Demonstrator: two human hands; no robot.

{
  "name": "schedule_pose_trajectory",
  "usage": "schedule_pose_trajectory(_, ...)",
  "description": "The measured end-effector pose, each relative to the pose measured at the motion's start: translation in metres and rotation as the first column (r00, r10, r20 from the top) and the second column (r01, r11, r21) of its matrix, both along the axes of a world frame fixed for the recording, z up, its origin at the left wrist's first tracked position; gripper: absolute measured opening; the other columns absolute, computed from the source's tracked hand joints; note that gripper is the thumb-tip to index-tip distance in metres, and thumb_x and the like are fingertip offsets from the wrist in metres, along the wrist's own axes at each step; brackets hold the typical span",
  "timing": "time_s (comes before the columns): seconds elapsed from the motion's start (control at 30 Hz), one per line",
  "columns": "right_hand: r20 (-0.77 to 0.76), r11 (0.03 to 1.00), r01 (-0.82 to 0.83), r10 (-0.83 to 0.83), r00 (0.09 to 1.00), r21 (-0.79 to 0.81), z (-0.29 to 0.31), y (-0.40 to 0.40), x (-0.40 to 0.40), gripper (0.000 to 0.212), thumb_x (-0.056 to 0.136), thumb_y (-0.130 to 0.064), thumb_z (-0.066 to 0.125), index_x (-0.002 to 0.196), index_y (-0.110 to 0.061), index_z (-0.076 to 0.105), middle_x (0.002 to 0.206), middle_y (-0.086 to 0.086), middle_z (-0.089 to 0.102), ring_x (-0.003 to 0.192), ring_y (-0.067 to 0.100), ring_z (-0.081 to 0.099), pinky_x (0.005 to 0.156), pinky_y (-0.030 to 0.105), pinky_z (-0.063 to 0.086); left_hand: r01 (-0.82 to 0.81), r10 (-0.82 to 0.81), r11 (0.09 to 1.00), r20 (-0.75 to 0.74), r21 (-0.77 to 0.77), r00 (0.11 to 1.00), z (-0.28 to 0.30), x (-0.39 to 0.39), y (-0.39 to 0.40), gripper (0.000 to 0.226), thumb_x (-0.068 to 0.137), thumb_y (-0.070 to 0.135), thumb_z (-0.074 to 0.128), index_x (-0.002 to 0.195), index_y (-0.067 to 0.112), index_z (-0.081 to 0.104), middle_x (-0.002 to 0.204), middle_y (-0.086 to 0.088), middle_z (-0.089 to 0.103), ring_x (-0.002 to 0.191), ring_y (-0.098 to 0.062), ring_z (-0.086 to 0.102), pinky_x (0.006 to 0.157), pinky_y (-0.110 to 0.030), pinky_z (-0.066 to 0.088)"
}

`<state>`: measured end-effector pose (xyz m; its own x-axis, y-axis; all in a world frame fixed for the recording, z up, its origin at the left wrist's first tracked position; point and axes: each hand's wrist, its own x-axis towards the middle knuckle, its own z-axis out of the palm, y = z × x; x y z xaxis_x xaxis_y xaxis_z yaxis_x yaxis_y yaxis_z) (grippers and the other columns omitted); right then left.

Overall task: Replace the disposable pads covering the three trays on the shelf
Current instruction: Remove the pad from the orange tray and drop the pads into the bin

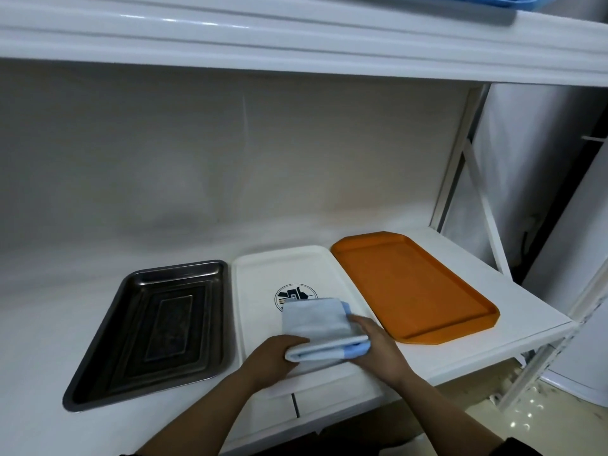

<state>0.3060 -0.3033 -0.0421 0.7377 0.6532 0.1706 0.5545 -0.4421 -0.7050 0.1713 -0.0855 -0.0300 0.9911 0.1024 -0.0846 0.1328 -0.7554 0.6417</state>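
Nearest the shelf's (493, 343) front edge, both hands hold one folded pad (320, 327), white on top with blue showing at its right and lower edges. The left hand (276, 355) has its grip curled round the pad's near left corner, thumb on top; the right hand (375, 343) pinches the near right corner, fingers laid over the top. The pad lies over the near half of the white tray (263, 284), middle of three bare trays set side by side. It hides the lower part of a round dark logo (294, 294) printed on that tray; any writing in it is too small to read. A steel tray (131, 340) lies toward the left, an orange tray (411, 284) toward the right end, its back corner just beside the white one. On the upper shelf, cut off by the frame, something blue (477, 0) shows.
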Motion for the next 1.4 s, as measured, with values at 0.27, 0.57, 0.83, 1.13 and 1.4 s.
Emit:
schedule_pose_trajectory(0.27,-0.006,0.972,-0.137,0.138,0.99,-0.189,0.013,0.0,0.004,0.035,0.078,-0.037,0.058,0.104,-0.019,0.073,0.102,-0.011,0.069,0.098,0.004,0.06,0.082,0.008,0.04,0.037,-0.037,0.967,-0.004,0.25,0.999,-0.01,0.009,0.015,0.072,0.062,0.065,0.042,0.117,0.024,0.064,0.119,0.0,0.056,0.114,-0.015,0.05,0.093,-0.021,0.037)
schedule_pose_trajectory(0.57,-0.207,0.985,0.153,-0.166,0.964,-0.079,0.008,0.019,0.008,0.017,0.095,-0.036,0.051,0.091,-0.022,0.059,0.078,-0.009,0.058,0.077,0.01,0.056,0.067,0.025,0.041,-0.296,0.288,0.952,-0.104,-0.075,0.952,0.003,0.024,0.019,0.031,0.092,0.039,0.056,0.07,0.02,0.045,0.071,0.006,0.05,0.063,-0.009,0.043,0.057,-0.022,0.031)
schedule_pose_trajectory(0.83,-0.2,0.968,0.246,-0.251,0.947,-0.053,0.006,0.042,0.016,0.019,0.097,-0.031,0.045,0.091,-0.013,0.047,0.072,0.004,0.051,0.065,0.015,0.05,0.059,0.03,0.039,-0.417,0.413,0.908,-0.088,-0.032,0.906,0.005,0.044,0.022,0.031,0.096,0.04,0.045,0.071,0.022,0.043,0.08,-0.001,0.063,0.086,-0.025,0.062,0.07,-0.029,0.041)
schedule_pose_trajectory(1.13,0.127,0.873,0.42,-0.4,0.908,-0.247,-0.006,0.063,0.026,0.026,0.1,-0.038,0.032,0.103,-0.019,0.048,0.086,0.001,0.063,0.077,0.018,0.061,0.068,0.032,0.051,-0.469,0.48,0.862,-0.013,0.191,0.877,-0.001,0.063,0.012,0.039,0.099,0.03,0.037,0.135,0.015,0.032,0.13,-0.008,0.048,0.105,-0.032,0.06,0.077,-0.033,0.043)
schedule_pose_trajectory(1.4,0.086,0.885,0.44,-0.432,0.898,-0.151,-0.011,0.065,0.036,0.031,0.1,-0.029,0.039,0.125,-0.019,0.052,0.094,0.002,0.068,0.079,0.017,0.061,0.066,0.027,0.046,-0.2,0.115,0.817,0.187,0.54,0.976,-0.017,0.076,0.007,0.051,0.09,0.032,0.035,0.133,0.013,0.055,0.142,-0.001,0.049,0.129,-0.018,0.05,0.103,-0.038,0.042)
